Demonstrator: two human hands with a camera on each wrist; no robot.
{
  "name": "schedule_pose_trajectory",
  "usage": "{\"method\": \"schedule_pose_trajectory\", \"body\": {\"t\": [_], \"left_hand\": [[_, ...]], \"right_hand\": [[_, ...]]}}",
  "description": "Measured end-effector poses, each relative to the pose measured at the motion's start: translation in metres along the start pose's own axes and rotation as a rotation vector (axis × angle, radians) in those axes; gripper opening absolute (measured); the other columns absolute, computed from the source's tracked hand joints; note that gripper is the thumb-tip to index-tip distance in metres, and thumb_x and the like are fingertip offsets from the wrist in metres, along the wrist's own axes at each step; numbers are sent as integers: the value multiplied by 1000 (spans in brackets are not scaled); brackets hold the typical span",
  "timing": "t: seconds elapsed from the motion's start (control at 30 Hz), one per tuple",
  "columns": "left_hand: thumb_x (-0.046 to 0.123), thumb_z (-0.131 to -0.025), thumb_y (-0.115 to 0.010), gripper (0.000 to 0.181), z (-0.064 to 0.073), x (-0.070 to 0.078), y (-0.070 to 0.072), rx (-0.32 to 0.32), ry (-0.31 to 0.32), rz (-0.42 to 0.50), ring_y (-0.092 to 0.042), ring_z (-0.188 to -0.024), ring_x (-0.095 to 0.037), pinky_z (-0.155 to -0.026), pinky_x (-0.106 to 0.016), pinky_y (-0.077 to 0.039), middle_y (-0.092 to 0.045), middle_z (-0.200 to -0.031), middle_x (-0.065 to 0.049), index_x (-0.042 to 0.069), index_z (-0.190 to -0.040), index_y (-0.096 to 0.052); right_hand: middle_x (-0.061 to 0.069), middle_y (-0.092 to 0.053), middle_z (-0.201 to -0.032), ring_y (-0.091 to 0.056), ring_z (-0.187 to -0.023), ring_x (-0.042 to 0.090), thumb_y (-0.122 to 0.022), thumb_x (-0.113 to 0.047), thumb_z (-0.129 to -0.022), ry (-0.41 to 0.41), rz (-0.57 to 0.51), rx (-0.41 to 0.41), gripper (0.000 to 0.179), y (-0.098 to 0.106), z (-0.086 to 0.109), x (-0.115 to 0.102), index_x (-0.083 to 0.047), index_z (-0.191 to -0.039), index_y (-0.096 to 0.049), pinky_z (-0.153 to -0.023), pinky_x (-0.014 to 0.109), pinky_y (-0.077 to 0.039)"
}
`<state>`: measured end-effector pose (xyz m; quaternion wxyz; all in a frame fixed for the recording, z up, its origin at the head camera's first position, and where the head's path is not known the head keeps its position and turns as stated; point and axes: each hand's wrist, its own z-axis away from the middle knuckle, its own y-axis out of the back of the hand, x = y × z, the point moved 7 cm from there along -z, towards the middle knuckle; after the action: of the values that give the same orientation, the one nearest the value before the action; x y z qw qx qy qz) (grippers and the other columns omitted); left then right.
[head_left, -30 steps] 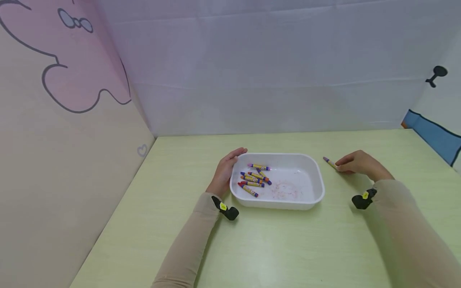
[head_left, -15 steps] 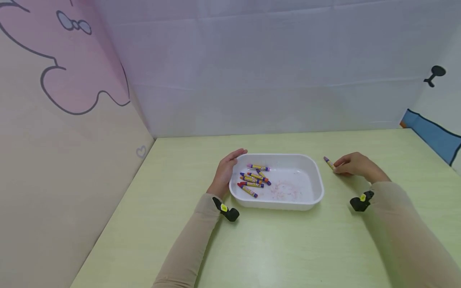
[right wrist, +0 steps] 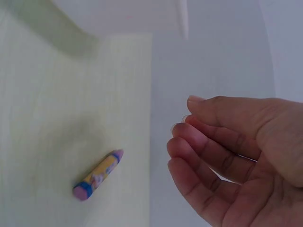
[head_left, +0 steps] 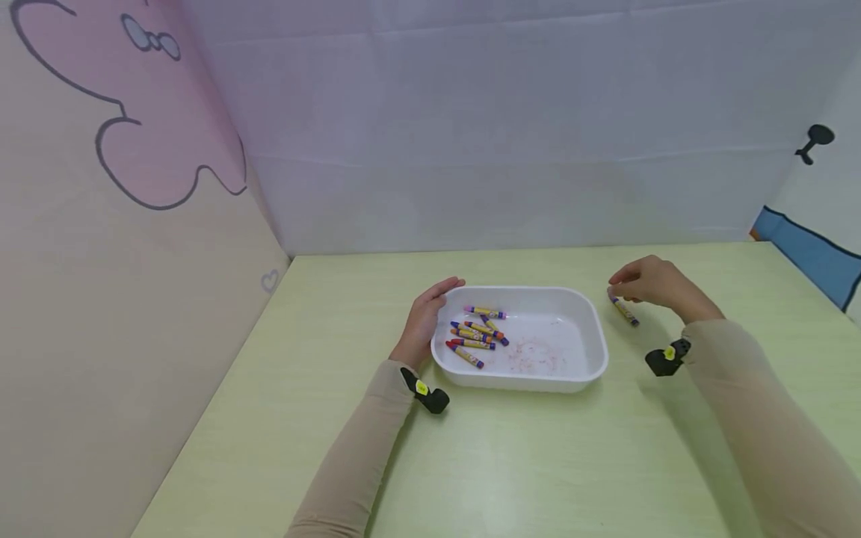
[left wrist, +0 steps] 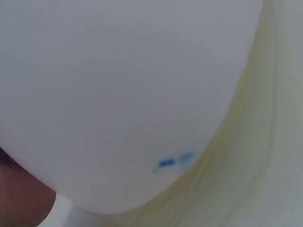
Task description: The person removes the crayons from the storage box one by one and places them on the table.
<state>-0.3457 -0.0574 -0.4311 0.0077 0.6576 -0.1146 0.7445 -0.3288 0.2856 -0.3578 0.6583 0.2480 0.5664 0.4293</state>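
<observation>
A white plastic tray [head_left: 538, 385] stands on the table, with several yellow-wrapped crayons [head_left: 466, 354] lying in its left half. My left hand [head_left: 418, 321] rests against the tray's left end, fingers stretched along the outside of the wall. In the left wrist view only part of a digit [left wrist: 23, 198] shows beside the tray's white outer wall [left wrist: 118, 94]. To the right of the tray, a pink-tipped crayon [right wrist: 98, 176] lies on the table. Above it hovers my right hand [head_left: 655, 288], fingers loosely bent and holding nothing, apart from the crayon in the right wrist view.
The pale green-yellow table [head_left: 525, 463] extends around the tray. A white cloth-like backdrop [head_left: 498, 149] rises behind it. A wall with a pink drawing [head_left: 168, 134] borders the left side. Black wrist cameras [head_left: 436, 401] sit on both sleeves.
My right hand has moved up and away to the left, off the loose crayon, and now shows no hold on it. The left hand and the tray stay in place.
</observation>
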Motion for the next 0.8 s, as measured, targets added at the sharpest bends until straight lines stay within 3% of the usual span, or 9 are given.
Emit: {"method": "schedule_pose_trajectory", "body": {"t": [0.3, 0.53, 0.8], "left_hand": [[13, -102, -34, 40, -2, -1, -1, 10, 8, -15, -49, -131, -15, -113, -34, -37, -57, -137, 4, 17, -135, -55], [12, -102, -34, 40, -2, 0, -4, 4, -9, -7, -48, -133, -18, -113, -37, -36, -56, -139, 0, 14, -137, -53], [11, -102, -34, 40, -1, 1, -6, -2, -11, 12, -48, -132, -18, -113, -36, -37, -56, -139, -1, 13, -137, -54]], "right_hand": [[19, -69, -102, -67, -87, 26, -60, -25, -93, 163, -7, -3, 38, 3, -5, -74, 4, -117, -64, -79, 43, -56], [19, -70, -106, -67, -93, 29, -64, -20, -92, 207, -33, -120, 33, -22, -19, -117, 2, -116, -65, -85, 42, -57], [14, -71, -103, -67, -90, 28, -65, -15, -90, 245, 9, -238, 30, -57, -36, -140, 1, -115, -66, -83, 38, -57]]}}
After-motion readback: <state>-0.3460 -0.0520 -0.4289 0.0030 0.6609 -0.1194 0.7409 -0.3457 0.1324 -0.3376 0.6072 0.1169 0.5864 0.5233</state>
